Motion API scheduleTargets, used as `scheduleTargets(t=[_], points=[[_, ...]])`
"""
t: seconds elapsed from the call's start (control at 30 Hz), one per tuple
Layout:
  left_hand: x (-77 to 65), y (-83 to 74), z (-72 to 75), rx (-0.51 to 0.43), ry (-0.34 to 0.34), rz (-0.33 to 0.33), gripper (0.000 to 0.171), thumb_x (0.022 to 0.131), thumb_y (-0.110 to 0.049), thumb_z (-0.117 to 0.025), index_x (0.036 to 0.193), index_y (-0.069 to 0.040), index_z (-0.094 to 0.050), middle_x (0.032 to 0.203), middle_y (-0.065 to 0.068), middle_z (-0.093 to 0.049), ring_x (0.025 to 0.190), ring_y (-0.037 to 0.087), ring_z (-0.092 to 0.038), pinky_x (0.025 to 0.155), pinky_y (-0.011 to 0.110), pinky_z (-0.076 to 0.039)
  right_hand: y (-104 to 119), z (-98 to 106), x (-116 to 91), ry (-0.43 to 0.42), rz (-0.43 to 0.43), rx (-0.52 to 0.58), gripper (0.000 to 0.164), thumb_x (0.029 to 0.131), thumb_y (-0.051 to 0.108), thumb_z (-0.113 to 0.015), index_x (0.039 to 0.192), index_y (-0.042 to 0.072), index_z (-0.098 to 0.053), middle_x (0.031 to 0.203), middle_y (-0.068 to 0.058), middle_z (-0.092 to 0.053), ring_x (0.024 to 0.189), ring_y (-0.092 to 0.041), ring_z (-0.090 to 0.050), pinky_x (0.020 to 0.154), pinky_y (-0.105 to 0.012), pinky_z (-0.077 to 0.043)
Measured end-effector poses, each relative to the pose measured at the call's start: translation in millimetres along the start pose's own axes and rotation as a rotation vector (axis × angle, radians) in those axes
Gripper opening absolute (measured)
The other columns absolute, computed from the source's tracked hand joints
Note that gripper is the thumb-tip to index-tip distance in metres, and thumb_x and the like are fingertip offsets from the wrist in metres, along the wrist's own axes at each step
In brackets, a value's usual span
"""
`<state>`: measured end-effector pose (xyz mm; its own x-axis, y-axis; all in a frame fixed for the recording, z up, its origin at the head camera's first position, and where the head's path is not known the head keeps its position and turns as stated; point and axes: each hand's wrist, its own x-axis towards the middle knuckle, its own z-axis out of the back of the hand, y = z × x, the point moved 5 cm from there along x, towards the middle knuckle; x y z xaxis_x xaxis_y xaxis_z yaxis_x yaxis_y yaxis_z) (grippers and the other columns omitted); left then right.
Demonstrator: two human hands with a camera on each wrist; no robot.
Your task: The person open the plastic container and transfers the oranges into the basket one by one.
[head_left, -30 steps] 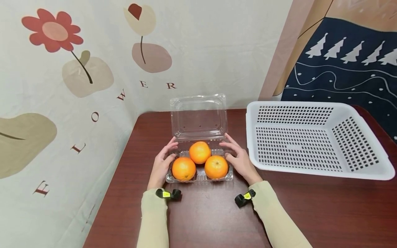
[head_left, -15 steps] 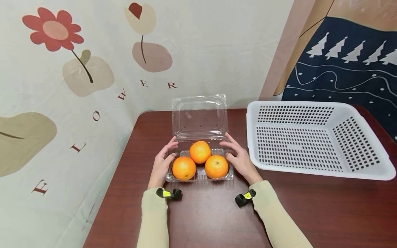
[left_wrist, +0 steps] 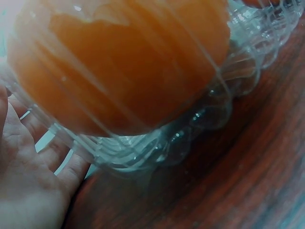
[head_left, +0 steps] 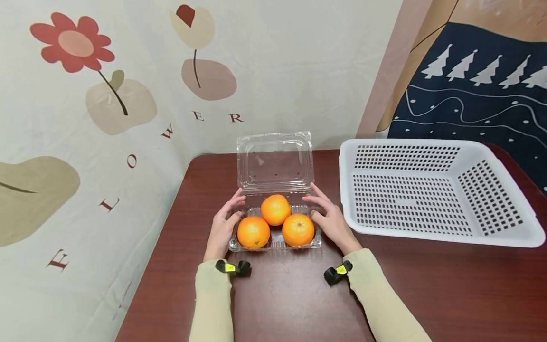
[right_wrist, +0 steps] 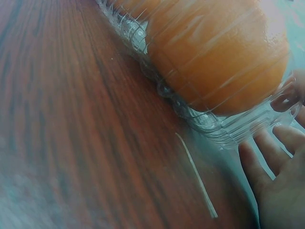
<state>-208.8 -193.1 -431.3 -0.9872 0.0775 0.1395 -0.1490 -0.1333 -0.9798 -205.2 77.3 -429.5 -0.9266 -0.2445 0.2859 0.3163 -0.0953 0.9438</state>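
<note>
A clear plastic clamshell box [head_left: 275,243] stands on the table with its lid [head_left: 275,161] raised at the back. Three oranges lie inside: one at the back [head_left: 275,210], one at front left [head_left: 253,232] and one at front right [head_left: 298,230]. My left hand [head_left: 221,228] rests along the box's left side, fingers extended and thumb near the rim. On the opposite side, my right hand [head_left: 335,228] mirrors it. Both wrist views show fingers, left [left_wrist: 71,174] and right [right_wrist: 271,152], close against the ribbed plastic wall.
A white perforated plastic basket [head_left: 348,199] sits to the right of the box. Beneath everything is a dark reddish wooden table [head_left: 278,304]. A patterned cloth [head_left: 290,71] hangs behind. One thin pale strip [right_wrist: 198,176] shows on the table in the right wrist view.
</note>
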Motion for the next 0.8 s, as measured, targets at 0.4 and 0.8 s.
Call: scheduleTargets(t=[0.4, 0.8], points=[[2.4, -0.1, -0.5, -0.008, 0.007, -0.006, 0.038, 0.088, 0.007, -0.044, 0.124, -0.002, -0.05, 0.14, -0.002, -0.036, 0.122, 0.018, -0.039, 0.091, 0.022, -0.039, -0.5, 1.7, -0.5, -0.007, -0.005, -0.01, 0.04, 0.081, -0.008, -0.047, 0.118, 0.002, -0.056, 0.145, -0.009, -0.024, 0.112, -0.036, -0.048, 0.085, -0.039, -0.045], [1.6, 0.8, 0.3, -0.026, 0.004, -0.004, 0.037, 0.088, 0.006, -0.044, 0.125, 0.001, -0.049, 0.139, -0.001, -0.036, 0.121, 0.02, -0.039, 0.09, 0.022, -0.04, -1.4, 0.4, 0.4, -0.004, -0.009, -0.02, 0.04, 0.08, -0.01, -0.046, 0.118, 0.0, -0.055, 0.145, -0.008, -0.024, 0.116, -0.023, -0.046, 0.087, -0.034, -0.044]])
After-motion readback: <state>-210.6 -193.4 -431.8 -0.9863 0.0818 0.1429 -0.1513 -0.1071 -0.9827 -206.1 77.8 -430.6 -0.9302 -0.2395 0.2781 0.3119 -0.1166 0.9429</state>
